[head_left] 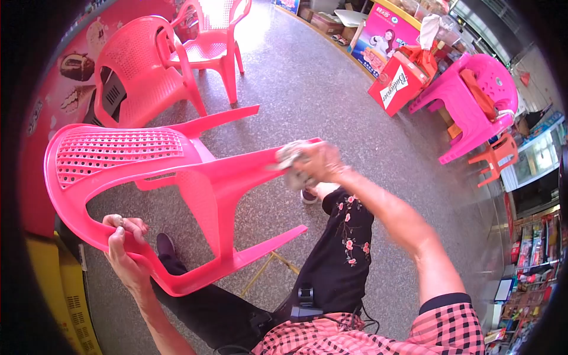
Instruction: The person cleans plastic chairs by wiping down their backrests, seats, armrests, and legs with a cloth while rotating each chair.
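A pink plastic armchair [219, 177] lies tipped on its side before me, its legs pointing right and its perforated backrest at the left. My left hand [127, 242] grips the curved armrest near the backrest, fingers wrapped round it. Over at one chair leg, my right hand [319, 161] is closed on a greyish cloth [297, 171] pressed against the leg near its end. Motion blurs the cloth and the right fingers a little.
Two more pink armchairs [145, 77] stand at the upper left beside a red printed freezer. A red Budweiser box [399, 83] and a magenta chair [467, 100] are at the upper right. Shelves of goods [532, 254] line the right edge; a yellow crate [65, 296] sits lower left.
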### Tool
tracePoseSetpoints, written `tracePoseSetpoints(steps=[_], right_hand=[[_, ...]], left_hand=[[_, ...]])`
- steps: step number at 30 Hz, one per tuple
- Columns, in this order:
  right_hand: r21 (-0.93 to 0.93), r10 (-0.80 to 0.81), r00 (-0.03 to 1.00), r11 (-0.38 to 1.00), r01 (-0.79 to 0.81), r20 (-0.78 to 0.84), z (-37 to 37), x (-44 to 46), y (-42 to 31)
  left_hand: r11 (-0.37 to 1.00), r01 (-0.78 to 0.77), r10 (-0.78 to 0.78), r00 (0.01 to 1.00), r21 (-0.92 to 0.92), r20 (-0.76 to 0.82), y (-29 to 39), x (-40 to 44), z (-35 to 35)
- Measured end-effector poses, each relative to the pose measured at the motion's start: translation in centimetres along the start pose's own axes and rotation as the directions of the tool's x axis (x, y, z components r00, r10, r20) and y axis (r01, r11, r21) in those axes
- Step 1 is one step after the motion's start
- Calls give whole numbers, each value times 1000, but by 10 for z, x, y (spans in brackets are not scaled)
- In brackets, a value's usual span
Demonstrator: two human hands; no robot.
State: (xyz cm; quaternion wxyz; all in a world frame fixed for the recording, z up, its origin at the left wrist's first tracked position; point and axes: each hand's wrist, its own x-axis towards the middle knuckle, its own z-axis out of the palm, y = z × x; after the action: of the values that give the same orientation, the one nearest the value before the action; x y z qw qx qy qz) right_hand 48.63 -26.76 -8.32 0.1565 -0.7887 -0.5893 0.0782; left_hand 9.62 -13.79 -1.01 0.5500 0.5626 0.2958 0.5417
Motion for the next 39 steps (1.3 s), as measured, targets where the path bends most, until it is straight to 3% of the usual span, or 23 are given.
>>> tracePoseSetpoints(steps=[1,4,6,7,9,11,13,15,17,19,21,23,25,26,28,29,31,33,35,36,38,39], right_hand=[[-107,161,982,983,-150,96,-16,-5,19],[-120,238,971,964,-239,-20,-9,-10,55],[22,463,866,884,-468,-188,-1,-8,58],[22,457,869,887,-461,-190,1,-3,61],[305,574,762,814,-494,-300,10,5,65],[302,621,734,780,-547,-275,17,12,63],[372,593,724,798,-474,-352,36,24,56],[288,627,696,779,-557,-349,47,36,31],[548,553,817,740,-390,-165,28,33,-8],[538,325,884,837,-103,-337,52,37,-33],[716,183,958,698,33,-223,41,34,-98],[551,-1,915,798,245,-404,37,35,-149],[631,-76,976,752,192,-207,36,31,-179],[633,-93,974,746,207,-209,37,26,-189],[756,-306,914,522,395,-267,32,20,-212],[759,-314,912,515,398,-265,28,22,-221],[641,-389,753,397,657,-531,9,26,-243],[612,-279,694,330,718,-663,-7,46,-261],[676,-342,761,351,648,-552,-30,73,-271],[683,-337,768,355,639,-544,-39,79,-268],[753,-506,861,543,372,-60,-52,82,-256],[754,-504,862,545,365,-53,-47,82,-243]], left_hand=[[1000,-3,3,1000,2,0,0,-1,3],[999,39,-38,999,-12,25,8,-9,16],[999,29,-29,999,-18,28,7,-11,21],[1000,16,-16,1000,-25,15,5,-12,23],[1000,18,-18,1000,0,12,1,-9,15],[999,4,-4,1000,-49,-18,-3,-6,6],[999,22,-23,999,-32,-37,1,-8,9],[997,69,-71,996,-34,-60,3,-11,11],[997,71,-72,996,-20,-52,3,-9,10],[997,57,-58,998,-46,-14,5,-9,15],[996,45,-46,999,-83,-9,5,-10,20],[993,75,-77,997,-87,-20,8,-12,23],[994,56,-60,997,-89,-45,7,-12,20],[993,64,-69,996,-96,-50,5,-12,19],[991,79,-82,996,-110,-23,6,-14,14],[992,75,-79,996,-106,-33,9,-15,12],[974,223,-226,964,-38,-139,12,-19,10],[980,187,-174,972,70,-156,10,-21,17],[973,138,-159,981,-184,-108,6,-22,22],[984,96,-107,992,-149,-66,4,-21,21],[991,95,-99,994,-96,-46,10,-23,23],[996,76,-78,997,-49,-26,12,-22,23]])
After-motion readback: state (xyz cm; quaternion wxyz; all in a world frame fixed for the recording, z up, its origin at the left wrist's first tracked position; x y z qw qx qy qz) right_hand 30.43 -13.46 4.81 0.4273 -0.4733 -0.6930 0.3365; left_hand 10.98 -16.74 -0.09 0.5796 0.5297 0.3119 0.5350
